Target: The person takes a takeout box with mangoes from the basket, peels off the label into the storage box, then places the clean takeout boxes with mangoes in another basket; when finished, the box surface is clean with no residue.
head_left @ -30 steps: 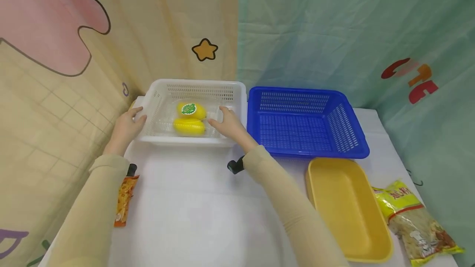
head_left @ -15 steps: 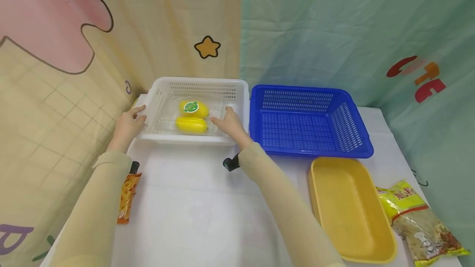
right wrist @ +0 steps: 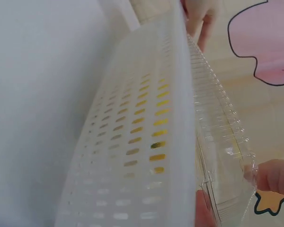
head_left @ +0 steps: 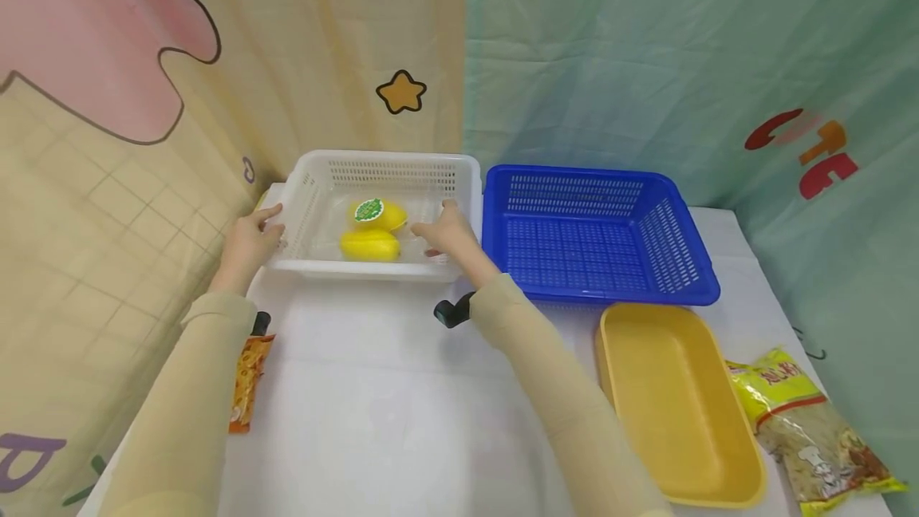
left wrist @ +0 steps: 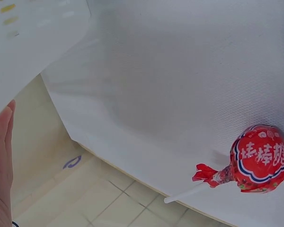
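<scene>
In the head view, a clear plastic box lies inside a white basket, holding two yellow oval fruits, one with a green sticker. My right hand pinches the box's right edge; in the right wrist view its thumb presses the clear rim, with a finger behind the plastic. My left hand holds the basket's left rim, thumb over it and other fingers outside. The left wrist view shows those fingers against the basket's outer wall.
A blue basket stands right of the white one. Nearer are a yellow tray and a snack bag at the right edge. An orange packet lies by my left forearm. The left wrist view shows a red-wrapped lollipop.
My right hand has shifted slightly right and its lower fingers now show through the clear plastic. The stickered fruit has moved a little right. My left hand stays at the basket rim.
</scene>
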Demonstrator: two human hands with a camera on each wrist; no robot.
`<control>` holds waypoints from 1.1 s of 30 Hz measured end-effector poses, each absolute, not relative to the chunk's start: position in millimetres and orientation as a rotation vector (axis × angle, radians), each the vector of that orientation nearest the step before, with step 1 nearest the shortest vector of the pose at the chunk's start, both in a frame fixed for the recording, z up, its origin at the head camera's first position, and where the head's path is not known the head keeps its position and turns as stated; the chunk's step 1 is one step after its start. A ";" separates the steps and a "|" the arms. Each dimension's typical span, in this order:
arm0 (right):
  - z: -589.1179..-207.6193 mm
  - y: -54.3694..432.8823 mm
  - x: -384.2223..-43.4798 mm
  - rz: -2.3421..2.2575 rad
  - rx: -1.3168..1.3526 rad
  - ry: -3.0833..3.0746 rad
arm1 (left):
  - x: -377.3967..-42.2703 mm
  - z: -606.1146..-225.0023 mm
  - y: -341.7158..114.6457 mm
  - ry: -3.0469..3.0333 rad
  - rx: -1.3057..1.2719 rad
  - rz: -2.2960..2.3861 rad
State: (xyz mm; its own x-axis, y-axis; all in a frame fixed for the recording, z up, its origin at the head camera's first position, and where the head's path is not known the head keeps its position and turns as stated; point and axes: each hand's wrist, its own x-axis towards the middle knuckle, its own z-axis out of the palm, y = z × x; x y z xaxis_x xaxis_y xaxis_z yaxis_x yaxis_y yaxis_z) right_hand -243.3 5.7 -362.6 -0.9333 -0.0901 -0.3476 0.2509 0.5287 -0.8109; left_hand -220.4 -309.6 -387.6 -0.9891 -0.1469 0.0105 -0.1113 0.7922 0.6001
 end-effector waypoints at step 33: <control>-360.7 213.0 -27.9 -1.640 -0.244 2.115 | -227.2 -387.4 -309.3 -2.906 0.208 -1.038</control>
